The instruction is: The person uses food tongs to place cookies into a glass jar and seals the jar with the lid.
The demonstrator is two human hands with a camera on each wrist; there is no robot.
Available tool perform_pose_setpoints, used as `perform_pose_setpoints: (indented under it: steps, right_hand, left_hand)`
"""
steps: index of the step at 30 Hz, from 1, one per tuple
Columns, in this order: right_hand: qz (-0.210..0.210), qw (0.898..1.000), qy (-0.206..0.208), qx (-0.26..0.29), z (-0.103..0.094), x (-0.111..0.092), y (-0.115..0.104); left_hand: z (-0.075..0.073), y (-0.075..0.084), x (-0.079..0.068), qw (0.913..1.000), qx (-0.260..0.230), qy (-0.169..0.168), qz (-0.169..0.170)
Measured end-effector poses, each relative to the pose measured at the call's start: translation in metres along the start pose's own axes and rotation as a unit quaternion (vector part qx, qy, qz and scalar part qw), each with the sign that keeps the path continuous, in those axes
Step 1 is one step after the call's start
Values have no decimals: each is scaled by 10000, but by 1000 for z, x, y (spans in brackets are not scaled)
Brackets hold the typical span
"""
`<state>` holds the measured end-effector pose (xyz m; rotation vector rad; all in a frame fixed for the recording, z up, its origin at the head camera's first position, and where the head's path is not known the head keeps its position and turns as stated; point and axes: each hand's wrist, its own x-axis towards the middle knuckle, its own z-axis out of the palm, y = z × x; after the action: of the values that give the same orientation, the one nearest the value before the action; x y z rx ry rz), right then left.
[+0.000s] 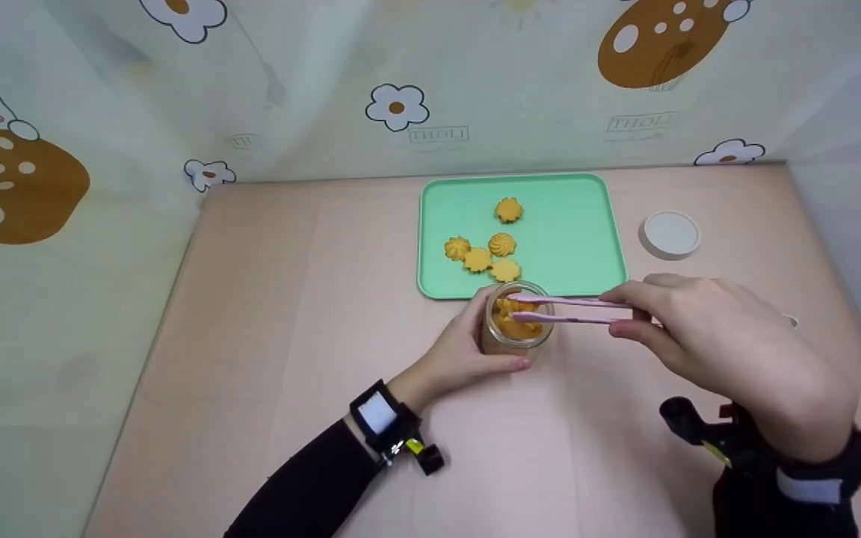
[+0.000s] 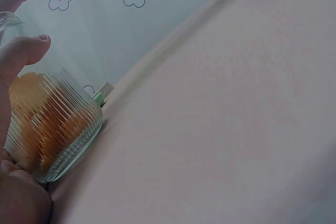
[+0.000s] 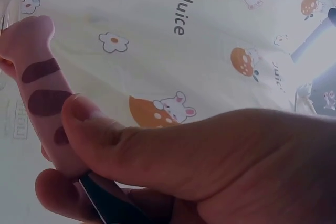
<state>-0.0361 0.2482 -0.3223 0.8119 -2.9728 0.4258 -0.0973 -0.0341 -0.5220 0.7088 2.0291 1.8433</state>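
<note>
My left hand grips a ribbed clear glass jar round its side, with the thumb along the near wall. Golden cookies fill its lower part, and the mouth has no lid on it. From the right, my right hand pinches pink tongs between thumb and fingers. In the right wrist view the tongs show dark spots and a paw-shaped tip. Both tips reach into the jar's mouth over the cookies; I cannot tell whether they grasp one.
Just behind the jar lies a green tray with several flower-shaped cookies towards its left and middle. A round white lid sits right of the tray. A printed curtain hangs along the table's far edge.
</note>
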Motion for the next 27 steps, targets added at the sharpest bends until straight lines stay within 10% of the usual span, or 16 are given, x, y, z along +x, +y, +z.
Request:
perform_pose_setpoints:
  steps: [27]
  right_hand:
    - [212, 9997, -81, 64, 3, 5, -3]
  left_hand:
    - [0, 0, 0, 10000, -52, -19, 28]
